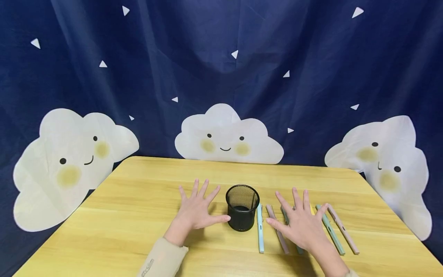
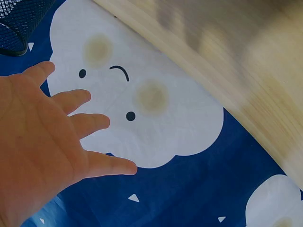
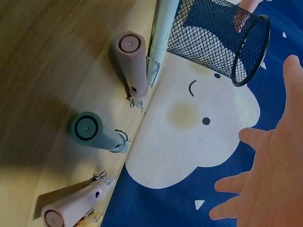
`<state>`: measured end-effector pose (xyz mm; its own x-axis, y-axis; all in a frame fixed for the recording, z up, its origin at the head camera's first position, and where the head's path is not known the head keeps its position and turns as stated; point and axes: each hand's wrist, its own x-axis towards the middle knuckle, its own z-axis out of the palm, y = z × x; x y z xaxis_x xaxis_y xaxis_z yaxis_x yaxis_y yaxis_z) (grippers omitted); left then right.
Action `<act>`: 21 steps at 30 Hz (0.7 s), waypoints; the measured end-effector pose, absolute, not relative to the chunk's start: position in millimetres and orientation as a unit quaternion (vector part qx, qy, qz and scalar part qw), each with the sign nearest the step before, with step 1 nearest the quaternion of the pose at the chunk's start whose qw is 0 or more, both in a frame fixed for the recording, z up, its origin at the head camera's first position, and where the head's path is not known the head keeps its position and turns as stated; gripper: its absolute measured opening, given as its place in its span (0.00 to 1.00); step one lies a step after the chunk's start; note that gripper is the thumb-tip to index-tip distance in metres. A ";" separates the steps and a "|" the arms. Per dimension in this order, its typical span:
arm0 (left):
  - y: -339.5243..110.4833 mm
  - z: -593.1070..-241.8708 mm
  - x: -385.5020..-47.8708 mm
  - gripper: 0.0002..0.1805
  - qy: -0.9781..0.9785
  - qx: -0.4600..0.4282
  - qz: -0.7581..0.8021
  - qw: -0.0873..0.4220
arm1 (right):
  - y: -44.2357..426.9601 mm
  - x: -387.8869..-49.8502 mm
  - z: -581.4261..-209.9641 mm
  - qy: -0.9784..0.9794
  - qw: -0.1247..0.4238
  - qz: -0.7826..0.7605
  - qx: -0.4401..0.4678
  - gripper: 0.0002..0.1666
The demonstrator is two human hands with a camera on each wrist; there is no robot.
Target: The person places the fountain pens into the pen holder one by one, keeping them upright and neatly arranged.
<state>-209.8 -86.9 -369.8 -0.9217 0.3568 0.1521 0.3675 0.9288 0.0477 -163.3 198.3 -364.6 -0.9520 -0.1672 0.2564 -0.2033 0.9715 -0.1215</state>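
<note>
A black mesh pen holder [image 1: 241, 219] stands upright on the table between the two hands. The left hand [image 1: 195, 211], fingers spread, hovers left of it, its thumb tip close to the mesh. Over the pens the right hand [image 1: 302, 227] is held with fingers spread and nothing in it. Right of the holder lie several pens: a light blue one [image 1: 260, 231], a mauve one [image 1: 282, 240], a green one [image 1: 333, 232] and a pinkish one [image 1: 344, 231]. Others are partly hidden under the right hand. In the right wrist view a dark green pen [image 3: 94, 130] shows end-on.
The wooden table [image 1: 114, 219] reaches back to a dark blue curtain [image 1: 207, 46] printed with white clouds and small triangles. Bare wood lies left of the left hand and behind the holder.
</note>
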 end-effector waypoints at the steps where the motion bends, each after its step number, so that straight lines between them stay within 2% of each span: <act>1: -86.9 -369.3 -209.6 0.52 -0.979 -0.186 -0.039 0.070 | 198.2 -163.2 -364.6 -0.985 0.124 0.073 0.095 0.46; 13: -87.3 -365.7 -210.9 0.51 -0.979 -0.187 -0.042 0.064 | 200.4 -161.8 -360.1 -0.985 0.124 0.068 0.101 0.46; 21: -87.5 -364.1 -211.6 0.49 -0.973 -0.205 -0.066 0.079 | 208.3 -160.0 -357.8 -0.984 0.129 0.073 0.099 0.46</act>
